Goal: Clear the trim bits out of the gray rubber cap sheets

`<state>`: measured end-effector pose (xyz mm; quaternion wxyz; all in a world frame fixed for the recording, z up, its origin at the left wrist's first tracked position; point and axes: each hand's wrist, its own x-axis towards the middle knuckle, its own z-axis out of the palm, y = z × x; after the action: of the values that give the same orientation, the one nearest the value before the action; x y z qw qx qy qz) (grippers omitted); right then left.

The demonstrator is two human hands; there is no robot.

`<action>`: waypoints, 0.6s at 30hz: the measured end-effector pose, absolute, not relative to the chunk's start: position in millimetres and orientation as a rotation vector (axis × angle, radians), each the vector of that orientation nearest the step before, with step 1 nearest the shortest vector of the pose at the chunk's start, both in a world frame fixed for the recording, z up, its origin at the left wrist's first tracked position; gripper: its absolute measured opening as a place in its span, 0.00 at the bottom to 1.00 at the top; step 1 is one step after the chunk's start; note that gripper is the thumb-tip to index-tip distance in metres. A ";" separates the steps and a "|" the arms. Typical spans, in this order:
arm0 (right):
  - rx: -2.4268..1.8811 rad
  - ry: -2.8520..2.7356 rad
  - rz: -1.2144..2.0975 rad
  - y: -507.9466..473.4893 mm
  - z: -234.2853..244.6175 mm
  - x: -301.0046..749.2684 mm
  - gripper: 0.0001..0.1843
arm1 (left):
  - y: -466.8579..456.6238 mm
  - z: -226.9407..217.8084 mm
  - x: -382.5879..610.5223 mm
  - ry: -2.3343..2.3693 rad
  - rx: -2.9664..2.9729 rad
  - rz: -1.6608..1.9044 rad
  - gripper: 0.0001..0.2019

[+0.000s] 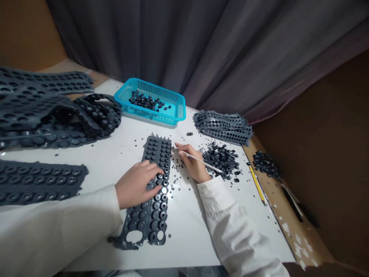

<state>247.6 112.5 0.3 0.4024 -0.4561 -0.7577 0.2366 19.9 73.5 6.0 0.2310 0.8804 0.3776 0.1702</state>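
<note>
A dark grey rubber sheet (155, 206) with rows of round raised parts lies lengthwise in front of me. My left hand (140, 182) rests on its middle, thumb and index finger apart on the round parts. Just right of the sheet's upper edge, my right hand (192, 161) is closed around a thin, pale stick-like tool (203, 162), whose tip points at the sheet's edge. Small black discs are scattered beneath and around this hand. A pile of small black rubber pieces (220, 159) sits to its right. Two holes show at the sheet's near end.
A blue basket (181, 109) at the back holds black pieces. Perforated sheets (37, 111) are heaped at left, above another studded sheet (40, 181). More perforated strips (223, 127) lie at back right. A yellow cutter (256, 184) and another black pile (265, 164) are near the right edge.
</note>
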 end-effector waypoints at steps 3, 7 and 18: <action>-1.071 -1.910 0.810 110.6 -1.8 241.4 0.10 | 73.5 6.8 20.1 1.039 2.423 0.475 0.12; -1.060 -1.936 0.835 112.5 -4.9 240.7 0.10 | 73.4 7.2 20.2 1.037 2.422 0.481 0.12; -0.978 -2.175 0.565 117.1 -1.3 242.5 0.06 | 74.0 5.1 19.7 1.028 2.427 0.483 0.12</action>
<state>242.5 117.1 -1.3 0.3386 -0.3755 -0.8350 0.2171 19.7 74.0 5.1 0.2288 0.8816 0.3735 0.1756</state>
